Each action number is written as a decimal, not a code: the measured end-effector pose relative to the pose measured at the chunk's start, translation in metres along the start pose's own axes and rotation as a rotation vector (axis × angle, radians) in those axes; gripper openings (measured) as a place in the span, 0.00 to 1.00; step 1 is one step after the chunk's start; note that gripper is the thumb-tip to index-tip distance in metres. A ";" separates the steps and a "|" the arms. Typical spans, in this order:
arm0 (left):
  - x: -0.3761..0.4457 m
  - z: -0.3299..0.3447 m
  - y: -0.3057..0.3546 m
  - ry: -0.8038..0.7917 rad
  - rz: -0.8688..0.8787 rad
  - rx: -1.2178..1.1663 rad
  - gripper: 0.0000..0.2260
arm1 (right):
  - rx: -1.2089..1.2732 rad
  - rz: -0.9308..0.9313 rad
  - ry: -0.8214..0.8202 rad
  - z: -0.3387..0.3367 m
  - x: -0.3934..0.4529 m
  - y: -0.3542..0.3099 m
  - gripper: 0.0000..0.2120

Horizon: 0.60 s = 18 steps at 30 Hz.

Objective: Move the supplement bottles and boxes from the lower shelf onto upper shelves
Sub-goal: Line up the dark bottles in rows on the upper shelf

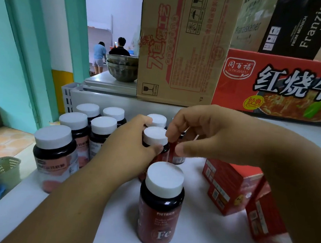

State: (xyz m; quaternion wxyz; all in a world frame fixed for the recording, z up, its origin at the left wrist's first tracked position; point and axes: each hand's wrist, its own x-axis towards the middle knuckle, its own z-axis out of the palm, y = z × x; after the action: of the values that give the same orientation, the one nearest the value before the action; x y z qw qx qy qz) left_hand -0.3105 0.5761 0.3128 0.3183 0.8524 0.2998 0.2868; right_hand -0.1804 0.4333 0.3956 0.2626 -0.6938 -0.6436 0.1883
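Both our hands meet on one white-capped bottle (155, 140) mid-shelf.

From the left: a cluster of white-capped bottles (80, 127) stands on the white shelf (194, 232); our left hand (131, 148) curls round the middle bottle, thumb under its cap; our right hand (199, 133) pinches at something red just beside it, mostly hidden. A Fe bottle (160, 203) stands nearest us; red boxes (231, 189) lie to the right.

Two bare forearms, left grip (134, 144), right grip (209, 134), no sleeves
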 end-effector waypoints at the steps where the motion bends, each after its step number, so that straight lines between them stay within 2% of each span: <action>1: -0.002 0.000 -0.001 0.004 0.003 -0.021 0.24 | 0.032 -0.009 -0.044 0.001 0.000 0.000 0.11; 4: -0.004 0.000 -0.006 0.011 0.029 -0.045 0.21 | 0.054 0.003 -0.160 0.003 0.001 -0.003 0.19; 9: -0.003 0.004 -0.012 0.002 0.062 -0.066 0.22 | -0.216 0.022 -0.245 0.015 0.003 -0.017 0.24; 14: -0.001 0.006 -0.015 0.038 0.053 -0.120 0.21 | -0.388 0.052 -0.088 0.018 -0.001 -0.020 0.18; 18: -0.002 0.009 -0.019 0.052 0.034 -0.186 0.20 | -0.386 0.153 0.104 0.011 -0.009 -0.008 0.16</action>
State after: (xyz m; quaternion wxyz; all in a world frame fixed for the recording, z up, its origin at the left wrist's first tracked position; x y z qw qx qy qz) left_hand -0.3119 0.5832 0.2932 0.3832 0.8163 0.2656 0.3410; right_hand -0.1936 0.4260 0.3912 0.1425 -0.7867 -0.5989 0.0447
